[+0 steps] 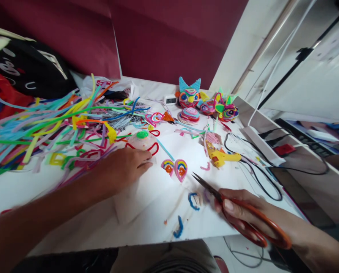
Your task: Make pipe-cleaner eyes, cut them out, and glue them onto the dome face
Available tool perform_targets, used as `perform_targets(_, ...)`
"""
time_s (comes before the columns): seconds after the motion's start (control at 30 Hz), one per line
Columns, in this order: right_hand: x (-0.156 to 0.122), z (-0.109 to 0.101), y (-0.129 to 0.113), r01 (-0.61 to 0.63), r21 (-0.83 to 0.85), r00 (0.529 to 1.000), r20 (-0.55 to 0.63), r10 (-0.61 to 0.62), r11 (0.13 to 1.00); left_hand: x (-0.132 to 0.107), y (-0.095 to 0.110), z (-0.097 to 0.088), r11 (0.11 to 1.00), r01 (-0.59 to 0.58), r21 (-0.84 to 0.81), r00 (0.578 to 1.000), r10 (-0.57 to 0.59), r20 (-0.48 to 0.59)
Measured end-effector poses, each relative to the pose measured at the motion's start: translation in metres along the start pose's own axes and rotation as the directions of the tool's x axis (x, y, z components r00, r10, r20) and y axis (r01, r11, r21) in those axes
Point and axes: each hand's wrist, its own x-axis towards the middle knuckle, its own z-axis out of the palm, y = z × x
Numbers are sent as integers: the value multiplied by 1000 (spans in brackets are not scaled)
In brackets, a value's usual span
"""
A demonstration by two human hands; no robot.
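Observation:
My left hand (129,165) reaches over the paper, fingers stretched and slightly apart, beside a pale round ball (139,141). A green disc (142,134) sits on top of this ball, and a curved red pipe cleaner (155,150) lies by my fingertips. A small red loop (155,132) is just behind. My right hand (240,210) grips orange-handled scissors (209,185), blades nearly closed and pointing to the left. Between my hands lie two teardrop eyes, a left eye (168,167) and a right eye (181,170), coiled from coloured pipe cleaners.
Loose pipe cleaners (55,121) pile up on the left. At the back stand a blue-eared figure (189,94), other colourful figures (227,108) and a small digital clock (169,100). A yellow glue gun (222,156), its cable and a power strip (263,146) lie right. Blue scraps (178,226) lie in front.

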Motion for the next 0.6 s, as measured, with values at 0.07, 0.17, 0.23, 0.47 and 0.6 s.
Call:
perform_targets(0.07, -3, -4, 8, 14, 1, 1000, -28, -14, 1000, 2, 1, -2, 949, -6, 315, 994, 40, -102)
perform_targets(0.17, -7, -9, 14, 53, -43, 996, -73, -56, 998, 7, 10, -5, 799, -19, 601, 975, 147, -165)
perform_targets(0.23, -7, -12, 16, 78, -56, 995, -65, -81, 995, 10, 22, -4, 784, -131, 606, 954, 265, -137)
perform_targets(0.47, -4, -17, 23, 112, -11, 993, -34, -113, 994, 21, 60, 32, 886, -389, 255, 920, 387, 57)
perform_targets(0.6, -4, -16, 26, 141, 53, 990, 9, -142, 989, 29, 61, 42, 893, -381, 240, 925, 364, 114)
